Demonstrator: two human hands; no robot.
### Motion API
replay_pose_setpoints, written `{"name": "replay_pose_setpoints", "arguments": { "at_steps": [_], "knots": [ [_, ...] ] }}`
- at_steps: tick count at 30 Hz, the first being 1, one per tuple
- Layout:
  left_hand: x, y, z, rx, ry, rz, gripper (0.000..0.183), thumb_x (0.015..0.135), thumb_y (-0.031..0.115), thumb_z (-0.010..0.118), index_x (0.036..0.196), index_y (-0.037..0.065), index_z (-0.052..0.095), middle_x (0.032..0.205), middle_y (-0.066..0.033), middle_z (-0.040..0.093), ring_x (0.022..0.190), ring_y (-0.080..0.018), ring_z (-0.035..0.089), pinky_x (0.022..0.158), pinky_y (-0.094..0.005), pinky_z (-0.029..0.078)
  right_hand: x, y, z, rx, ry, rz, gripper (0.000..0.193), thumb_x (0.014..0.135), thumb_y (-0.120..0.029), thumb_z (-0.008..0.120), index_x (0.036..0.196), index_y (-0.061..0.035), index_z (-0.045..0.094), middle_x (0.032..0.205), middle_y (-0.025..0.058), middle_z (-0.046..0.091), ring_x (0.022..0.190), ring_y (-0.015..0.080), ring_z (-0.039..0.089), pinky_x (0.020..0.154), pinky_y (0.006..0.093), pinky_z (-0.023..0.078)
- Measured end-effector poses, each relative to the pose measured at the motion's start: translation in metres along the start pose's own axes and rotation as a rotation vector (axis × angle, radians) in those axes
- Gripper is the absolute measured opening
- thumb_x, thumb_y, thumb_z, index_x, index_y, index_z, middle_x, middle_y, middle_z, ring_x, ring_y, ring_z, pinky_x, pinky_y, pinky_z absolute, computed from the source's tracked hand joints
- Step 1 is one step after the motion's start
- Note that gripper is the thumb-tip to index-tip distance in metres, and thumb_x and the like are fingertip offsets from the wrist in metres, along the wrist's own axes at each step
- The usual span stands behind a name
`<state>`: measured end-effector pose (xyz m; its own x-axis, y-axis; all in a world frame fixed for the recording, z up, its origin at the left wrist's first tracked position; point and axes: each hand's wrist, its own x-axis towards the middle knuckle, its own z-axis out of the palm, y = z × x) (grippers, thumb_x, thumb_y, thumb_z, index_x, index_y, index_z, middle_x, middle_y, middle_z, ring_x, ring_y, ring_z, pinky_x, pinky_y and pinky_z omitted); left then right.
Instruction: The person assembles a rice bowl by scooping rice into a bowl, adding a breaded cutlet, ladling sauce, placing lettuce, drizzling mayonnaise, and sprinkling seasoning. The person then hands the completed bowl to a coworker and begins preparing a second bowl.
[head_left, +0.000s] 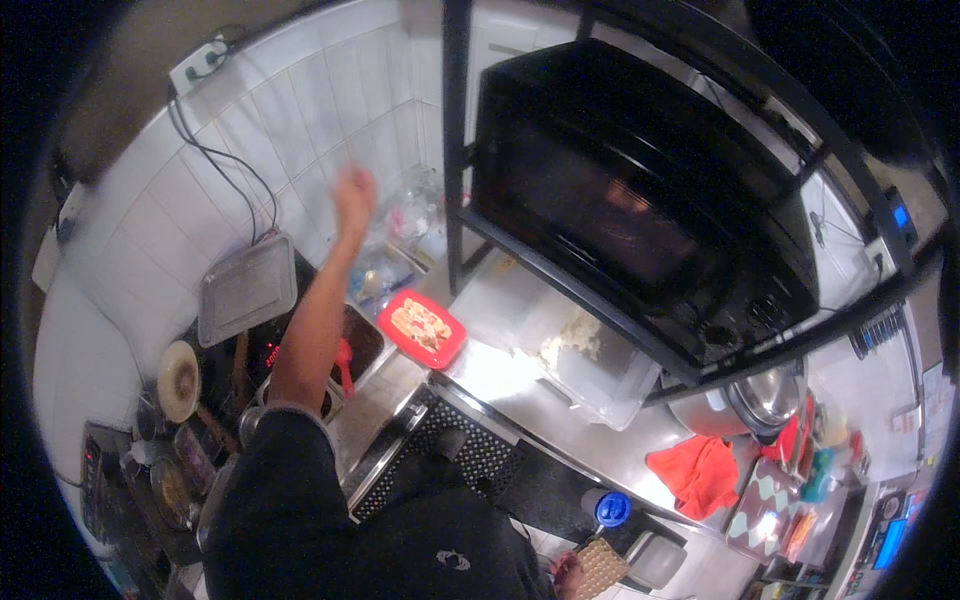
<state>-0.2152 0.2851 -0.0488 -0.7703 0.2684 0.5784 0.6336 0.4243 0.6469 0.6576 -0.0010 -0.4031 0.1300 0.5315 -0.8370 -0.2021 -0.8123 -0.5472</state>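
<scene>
My left arm stretches out over the stove toward the tiled wall. My left hand [354, 198] is raised there, smeared by motion; whether its fingers hold anything cannot be made out. Below and to its right, a red tray with orange and white food [424, 330] rests at the counter's corner. A clear bag [418, 215] lies in the corner beside that hand. At the lower edge, my right hand [568, 574] is closed on the side of a beige, bumpy egg tray [601, 568]. My dark shirt hides part of the floor between my hands.
A black microwave [600, 190] stands on a dark metal rack. Beneath it is a clear plastic tub [610, 385] with pale crumbs. Pans [178, 380] crowd the left. A red cloth [695, 475] and a steel pot [765, 395] occupy the right counter; a blue-lidded container [611, 509] stands lower.
</scene>
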Motion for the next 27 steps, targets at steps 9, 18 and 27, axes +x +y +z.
{"name": "replay_pose_setpoints", "arguments": {
  "at_steps": [9, 18, 27],
  "knots": [
    [-0.007, -0.152, 0.125, 0.264, -0.826, 0.058, 0.04, 0.081, 0.029, 0.069, 0.11, 0.001, 0.07, 0.108, -0.0253, 0.069, 0.103, -0.0421, 0.066, 0.093, -0.0475, 0.053, -0.078, -0.007, 0.035, -0.202, 0.128, 0.214, 0.042, 0.098, -0.038, 0.055, 0.121, -0.0031, 0.061, 0.095, 0.0136, 0.068, 0.085, 0.0241, 0.066, 0.075, 0.0354, 0.056],
    [0.07, -0.082, 0.107, 0.074, -0.285, 0.207, 0.028, 0.098, 0.021, 0.055, 0.105, -0.002, 0.068, 0.097, -0.0222, 0.071, 0.088, -0.0306, 0.07, 0.072, -0.0406, 0.054, -0.062, -0.119, 0.056, -0.273, 0.116, -0.221, 0.035, 0.103, -0.036, 0.048, 0.117, -0.007, 0.062, 0.1, 0.0054, 0.069, 0.084, 0.0189, 0.069, 0.07, 0.0332, 0.056],
    [-0.15, 0.026, -0.024, -0.508, -0.279, 0.074, 0.032, 0.091, 0.019, 0.066, 0.116, -0.001, 0.065, 0.095, -0.0186, 0.067, 0.086, -0.0349, 0.066, 0.081, -0.0416, 0.052, -0.099, -0.272, 0.228, -0.801, 0.192, -1.257, 0.037, 0.095, -0.019, 0.065, 0.126, -0.0012, 0.057, 0.12, 0.0203, 0.056, 0.106, 0.0295, 0.057, 0.089, 0.0365, 0.05]
  ]
}}
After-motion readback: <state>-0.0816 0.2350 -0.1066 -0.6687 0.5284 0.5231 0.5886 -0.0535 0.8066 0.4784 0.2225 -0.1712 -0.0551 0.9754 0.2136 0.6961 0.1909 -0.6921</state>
